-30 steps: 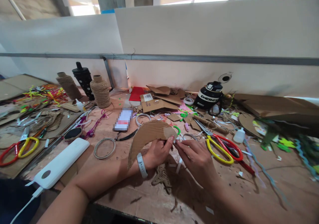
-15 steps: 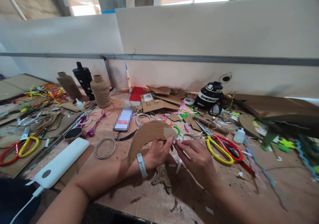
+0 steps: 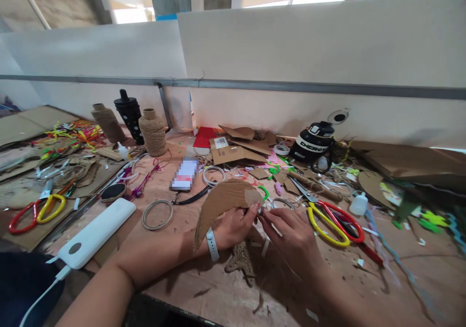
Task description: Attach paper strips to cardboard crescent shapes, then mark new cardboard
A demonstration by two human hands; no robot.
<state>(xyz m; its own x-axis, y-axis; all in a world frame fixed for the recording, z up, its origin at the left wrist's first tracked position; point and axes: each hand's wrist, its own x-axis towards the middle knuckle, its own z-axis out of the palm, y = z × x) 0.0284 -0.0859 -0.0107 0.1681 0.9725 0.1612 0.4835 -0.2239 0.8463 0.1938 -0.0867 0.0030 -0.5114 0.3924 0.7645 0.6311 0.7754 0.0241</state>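
My left hand (image 3: 235,226) is closed on a crescent-shaped cardboard piece (image 3: 220,202), its thumb pressed near the right tip. A paler patch shows on the cardboard by that thumb. At the tip, my right hand (image 3: 291,232) has thumb and forefinger pinched together, almost touching the left thumb. Something small and dark seems to be in the pinch, but I cannot make it out. Under my hands a twine-covered piece with pointed ends (image 3: 241,265) lies on the table, partly hidden by the left hand. A green pipe-cleaner loop (image 3: 263,192) shows just behind the tip.
Red-and-yellow scissors (image 3: 329,222) lie right of my right hand, near a small glue bottle (image 3: 358,204). A phone (image 3: 184,175), tape rings (image 3: 157,215) and a white power strip (image 3: 96,235) are to the left. Behind stand twine spools (image 3: 153,134), a black bottle (image 3: 312,142) and cardboard scraps (image 3: 235,153).
The whole view has shifted slightly, so the scene sits further right. Both hands keep their hold at the cardboard tip, with hardly any visible movement.
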